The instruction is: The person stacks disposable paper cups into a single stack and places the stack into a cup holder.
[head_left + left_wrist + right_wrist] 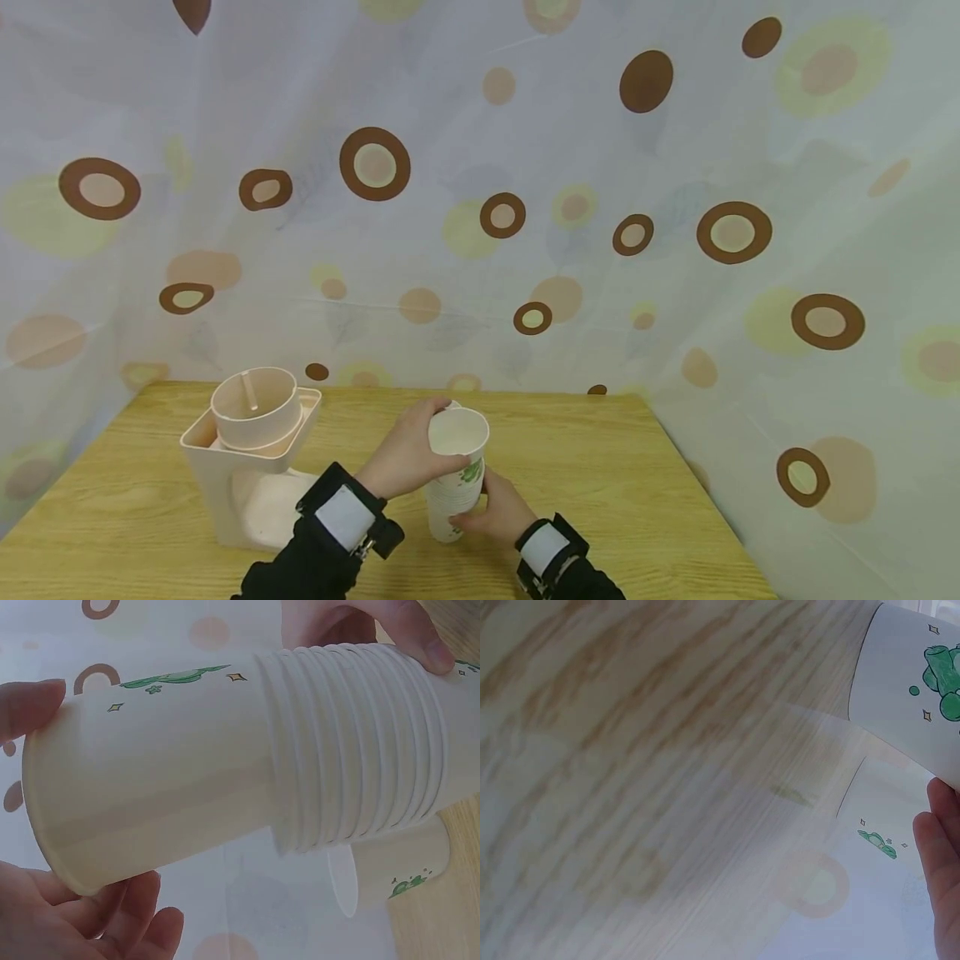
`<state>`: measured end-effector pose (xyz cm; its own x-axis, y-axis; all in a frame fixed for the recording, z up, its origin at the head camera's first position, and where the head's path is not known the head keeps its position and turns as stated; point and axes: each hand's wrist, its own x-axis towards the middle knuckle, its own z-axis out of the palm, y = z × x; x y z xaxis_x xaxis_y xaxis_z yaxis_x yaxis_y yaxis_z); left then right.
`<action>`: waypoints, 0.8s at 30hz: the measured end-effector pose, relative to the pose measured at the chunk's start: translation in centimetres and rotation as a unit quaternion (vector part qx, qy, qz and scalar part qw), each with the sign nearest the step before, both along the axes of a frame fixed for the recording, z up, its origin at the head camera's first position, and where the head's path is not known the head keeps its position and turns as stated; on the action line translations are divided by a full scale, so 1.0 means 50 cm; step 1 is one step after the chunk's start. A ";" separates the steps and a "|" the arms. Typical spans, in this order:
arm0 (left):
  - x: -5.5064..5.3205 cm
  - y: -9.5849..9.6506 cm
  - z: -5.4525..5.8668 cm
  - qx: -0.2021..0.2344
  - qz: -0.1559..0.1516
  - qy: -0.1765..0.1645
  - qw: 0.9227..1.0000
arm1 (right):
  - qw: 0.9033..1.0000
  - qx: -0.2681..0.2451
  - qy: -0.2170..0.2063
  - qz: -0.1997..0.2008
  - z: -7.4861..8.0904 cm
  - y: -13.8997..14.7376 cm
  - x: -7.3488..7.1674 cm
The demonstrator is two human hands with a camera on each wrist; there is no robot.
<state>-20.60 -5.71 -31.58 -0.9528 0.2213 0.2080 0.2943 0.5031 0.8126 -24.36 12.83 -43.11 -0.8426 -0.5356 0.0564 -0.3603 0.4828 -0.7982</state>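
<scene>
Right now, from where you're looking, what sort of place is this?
Probably a makeshift recording or demonstration corner, though I can't be sure: a wooden table backed by a spotted curtain, with stacked paper cups and a device strapped on each wrist.

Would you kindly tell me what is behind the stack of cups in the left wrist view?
Behind the stack stands another paper cup with a green print; part of the patterned sheet also shows. The stack covers some of that cup's side, so that part cannot be seen.
</scene>
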 end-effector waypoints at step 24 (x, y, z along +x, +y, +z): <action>-0.012 -0.003 -0.021 -0.019 -0.026 -0.009 0.999 | 1.000 0.002 -0.003 0.004 0.007 -0.001 0.001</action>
